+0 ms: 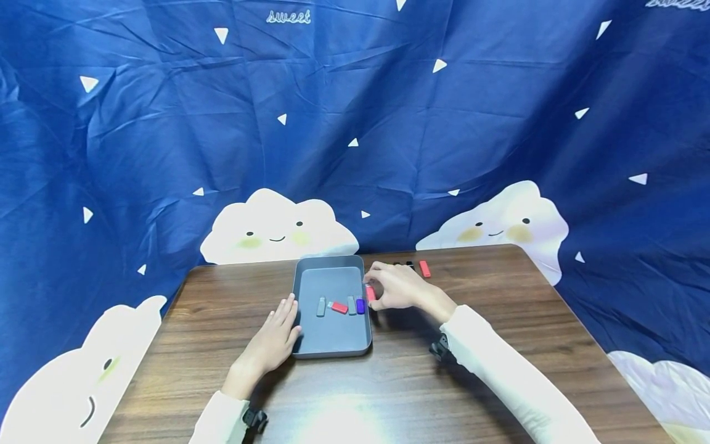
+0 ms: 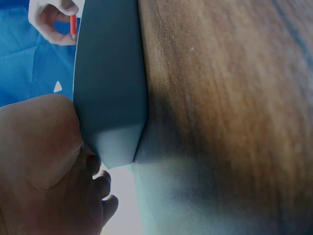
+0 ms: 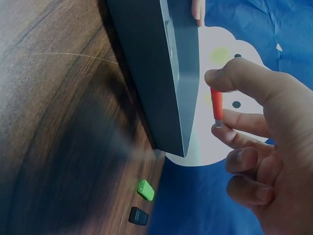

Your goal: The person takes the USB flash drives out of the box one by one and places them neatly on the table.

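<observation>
As a red stick (image 1: pixel 371 293) sits pinched by the right hand (image 1: pixel 400 287) just above the grey tray's (image 1: pixel 331 340) right rim, the left hand (image 1: pixel 272 336) lies straight-fingered along its left wall.
Inside the smooth tray lie two grey sticks (image 1: pixel 322 306), a second red stick (image 1: pixel 339 307), a purple stick (image 1: pixel 360 306); right of it, a green stick (image 3: pixel 145 190), a black stick (image 3: pixel 138 216) and a third red stick (image 1: pixel 424 269) on the wood-grained table (image 1: pixel 222 296); behind it, creased blue cloth (image 1: pixel 333 80).

Wooden table (image 1: pixel 222 302) — gray tray (image 1: pixel 333 354), flash drives (image 1: pixel 424 269)

Tray (image 1: pixel 333 340): open from above; walls block sideways
Left wall (image 1: pixel 297 277): left hand (image 1: pixel 272 338) blocks
Right rim (image 1: pixel 368 333): right hand (image 1: pixel 400 287) blocks
</observation>
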A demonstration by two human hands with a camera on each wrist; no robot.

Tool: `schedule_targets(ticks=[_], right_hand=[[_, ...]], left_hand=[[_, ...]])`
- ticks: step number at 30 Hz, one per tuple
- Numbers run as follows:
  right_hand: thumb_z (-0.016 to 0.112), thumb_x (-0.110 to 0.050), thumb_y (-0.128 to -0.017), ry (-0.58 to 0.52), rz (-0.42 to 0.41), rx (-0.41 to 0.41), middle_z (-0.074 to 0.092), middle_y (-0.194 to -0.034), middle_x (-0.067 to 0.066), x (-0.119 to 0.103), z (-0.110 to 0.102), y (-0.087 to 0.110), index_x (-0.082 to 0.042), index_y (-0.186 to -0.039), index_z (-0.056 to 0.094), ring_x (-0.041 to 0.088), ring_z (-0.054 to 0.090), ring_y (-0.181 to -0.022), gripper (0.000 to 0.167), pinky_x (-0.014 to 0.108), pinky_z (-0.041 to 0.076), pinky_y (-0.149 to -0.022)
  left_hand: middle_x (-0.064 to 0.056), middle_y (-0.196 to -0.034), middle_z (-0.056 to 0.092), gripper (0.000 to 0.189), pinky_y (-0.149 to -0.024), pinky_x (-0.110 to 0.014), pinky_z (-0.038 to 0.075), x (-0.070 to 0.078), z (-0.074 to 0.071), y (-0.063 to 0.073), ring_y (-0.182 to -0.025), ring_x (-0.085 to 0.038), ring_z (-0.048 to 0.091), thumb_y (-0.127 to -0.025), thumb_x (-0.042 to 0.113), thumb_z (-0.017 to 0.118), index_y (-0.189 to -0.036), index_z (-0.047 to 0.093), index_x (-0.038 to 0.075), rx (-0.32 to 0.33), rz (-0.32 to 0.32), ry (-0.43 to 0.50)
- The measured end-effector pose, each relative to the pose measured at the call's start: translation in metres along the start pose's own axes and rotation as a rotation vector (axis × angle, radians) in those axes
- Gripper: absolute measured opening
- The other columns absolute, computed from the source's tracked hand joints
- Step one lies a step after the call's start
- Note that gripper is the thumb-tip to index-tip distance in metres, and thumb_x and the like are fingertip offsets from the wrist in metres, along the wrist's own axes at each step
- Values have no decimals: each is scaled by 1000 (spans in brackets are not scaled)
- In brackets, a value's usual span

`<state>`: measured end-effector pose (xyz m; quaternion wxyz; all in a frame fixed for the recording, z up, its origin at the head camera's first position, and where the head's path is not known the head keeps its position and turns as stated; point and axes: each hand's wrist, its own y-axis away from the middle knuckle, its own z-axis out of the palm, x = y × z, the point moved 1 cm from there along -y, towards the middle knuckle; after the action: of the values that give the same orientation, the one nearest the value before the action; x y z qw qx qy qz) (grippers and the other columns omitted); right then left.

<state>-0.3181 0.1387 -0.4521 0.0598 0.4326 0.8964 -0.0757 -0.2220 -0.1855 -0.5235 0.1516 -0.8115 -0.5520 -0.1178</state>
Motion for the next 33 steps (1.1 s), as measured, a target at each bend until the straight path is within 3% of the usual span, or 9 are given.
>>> schedule_targets(ticks=[6,11,19,27,33], right_hand=[[84,-47,-82,-8,4,6,66,-122,-6,3,-1,4,-24,-127,75,18,63,-80,52,39,55,-71],[83,-47,-80,-5,10,24,67,-121,-6,9,-2,7,-23,-126,75,18,62,-79,52,36,53,-67],[82,-47,-80,2,19,25,67,-121,-5,17,-1,12,-22,-126,75,19,64,-79,53,35,54,-66],[83,-46,-80,2,33,37,67,-139,3,23,2,17,-22,-126,75,31,74,-101,52,45,60,-85],[86,-46,-80,-16,52,42,67,-124,-4,26,4,20,-23,-124,75,26,71,-96,51,43,59,-85]], left_hand=[[-29,-173,24,59,-129,-66,27,-2,0,-1,-160,-50,26,-113,20,47,-161,34,-12,-5,5,-10],[-27,-175,23,60,-130,-65,27,-3,0,-3,-161,-48,26,-114,21,48,-162,33,-11,-17,-6,-41],[-30,-172,28,58,-125,-70,30,-7,4,-3,-157,-53,31,-111,17,49,-159,36,-13,39,43,-29],[-30,-172,27,59,-127,-67,30,-7,4,-3,-158,-51,30,-112,19,48,-160,35,-13,23,38,-36],[-29,-173,26,59,-128,-66,29,-6,5,-2,-159,-50,28,-112,19,49,-160,34,-12,9,18,-33]])
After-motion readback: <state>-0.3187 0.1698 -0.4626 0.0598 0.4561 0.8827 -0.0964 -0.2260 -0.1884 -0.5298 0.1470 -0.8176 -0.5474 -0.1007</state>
